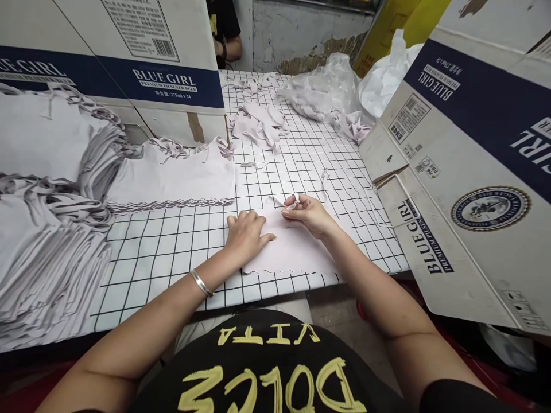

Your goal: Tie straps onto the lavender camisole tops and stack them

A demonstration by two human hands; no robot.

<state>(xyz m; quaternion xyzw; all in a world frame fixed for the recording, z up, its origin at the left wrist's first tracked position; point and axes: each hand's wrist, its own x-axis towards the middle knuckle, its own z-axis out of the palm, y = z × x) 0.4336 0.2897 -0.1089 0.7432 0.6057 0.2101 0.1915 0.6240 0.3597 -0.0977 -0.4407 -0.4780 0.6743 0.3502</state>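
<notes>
A pale pinkish strap top (295, 252) lies flat on the grid-patterned tablecloth in front of me, its wavy hem towards me. My left hand (246, 236) rests on the left side of the top, fingers apart and thumb stretched out over the cloth. At the top's far edge, my right hand (309, 215) pinches a thin strap (297, 199) between thumb and fingers. Another loose strap (325, 182) stretches across the table beyond that hand. To the left, a layered pile of matching tops (176, 178) has its straps gathered at the far side.
Taller garment stacks (47, 252) fill the left side. Beer cartons stand at the back left (172, 86) and right (473, 143). Loose pieces of fabric (258, 123) and a clear plastic bag (322, 86) lie farther back. Another person's arm (230, 49) shows behind the table.
</notes>
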